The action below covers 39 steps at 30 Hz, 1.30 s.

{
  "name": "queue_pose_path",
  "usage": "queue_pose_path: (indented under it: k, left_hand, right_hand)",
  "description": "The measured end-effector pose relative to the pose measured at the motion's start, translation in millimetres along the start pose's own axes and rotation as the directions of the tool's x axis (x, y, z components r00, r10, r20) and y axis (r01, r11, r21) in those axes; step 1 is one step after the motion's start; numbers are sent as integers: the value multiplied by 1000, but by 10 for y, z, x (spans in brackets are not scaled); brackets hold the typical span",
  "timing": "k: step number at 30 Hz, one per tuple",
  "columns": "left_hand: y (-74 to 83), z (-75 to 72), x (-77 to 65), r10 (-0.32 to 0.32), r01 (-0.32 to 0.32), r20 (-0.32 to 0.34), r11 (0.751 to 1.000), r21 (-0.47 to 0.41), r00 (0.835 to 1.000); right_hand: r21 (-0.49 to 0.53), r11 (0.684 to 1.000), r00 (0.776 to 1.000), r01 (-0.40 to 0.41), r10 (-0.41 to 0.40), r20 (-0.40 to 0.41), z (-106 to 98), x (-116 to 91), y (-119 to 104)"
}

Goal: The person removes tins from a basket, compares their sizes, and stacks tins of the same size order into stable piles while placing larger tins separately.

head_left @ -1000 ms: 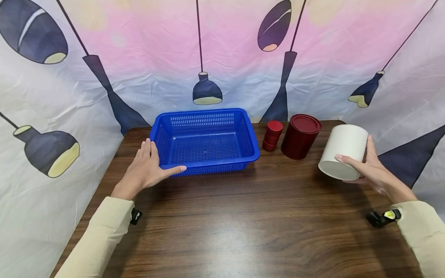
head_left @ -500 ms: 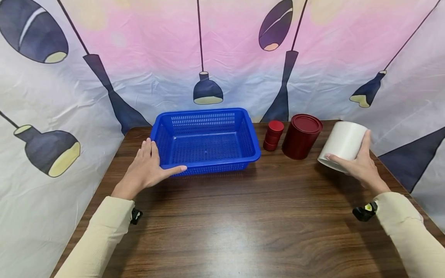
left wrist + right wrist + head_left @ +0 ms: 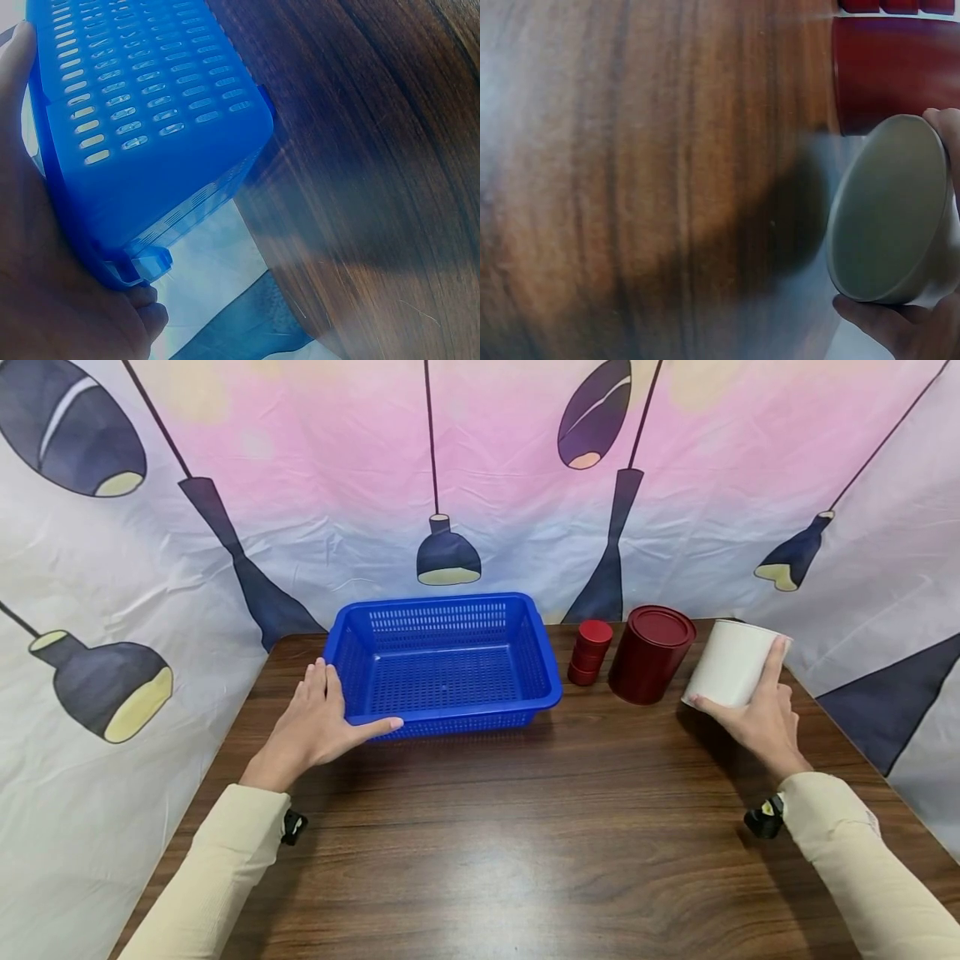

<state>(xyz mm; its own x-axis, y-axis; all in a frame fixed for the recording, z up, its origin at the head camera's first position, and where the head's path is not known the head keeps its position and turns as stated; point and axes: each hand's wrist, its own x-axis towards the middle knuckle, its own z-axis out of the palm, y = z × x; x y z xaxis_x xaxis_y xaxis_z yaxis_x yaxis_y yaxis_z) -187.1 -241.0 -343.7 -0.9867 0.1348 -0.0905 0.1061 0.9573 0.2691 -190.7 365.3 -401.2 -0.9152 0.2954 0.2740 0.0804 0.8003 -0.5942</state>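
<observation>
My right hand (image 3: 761, 722) grips a white canister (image 3: 731, 664) between thumb and fingers, at the far right of the table in the head view. The canister tilts, and its round base (image 3: 891, 210) faces the right wrist camera, a little off the tabletop. My left hand (image 3: 311, 718) rests with straight fingers on the near left corner of a blue plastic basket (image 3: 450, 706); in the left wrist view it lies along the rim of the perforated basket wall (image 3: 157, 180). Just left of the white canister stands a dark red canister (image 3: 651, 656) with a lid.
A stack of small red round tins (image 3: 589, 652) stands between the basket and the dark red canister. Everything is on a brown wood-grain table (image 3: 510, 835). Behind it hangs a cloth backdrop (image 3: 510, 543) printed with lamps.
My right hand has moved left and away from me with the white canister, bringing it lower and closer to the dark red canister. My left hand and the basket have stayed in place.
</observation>
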Motion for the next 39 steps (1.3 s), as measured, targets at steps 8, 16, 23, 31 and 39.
queue_pose_path:
  k: [8,16,23,31,39]
  left_hand:
    - [-4,-3,-8,-3,3,-3,1000,3,1000]
    - [-9,-3,-3,0,0,3,1000,6,1000]
    - [-4,5,-6,4,-4,3,1000,-4,1000]
    - [-7,5,4,10,-10,2,1000,9,1000]
    - [-15,9,9,11,-11,2,1000,12,1000]
  right_hand:
    - [0,1000,999,-12,12,-53,79,-42,2]
    - [-15,1000,999,-7,6,-42,105,-83,-6]
    - [-44,999,999,-24,23,-32,106,-115,10]
    - [-75,997,998,-20,15,-54,121,-151,22]
    - [-77,997,997,-16,10,-75,129,-182,30]
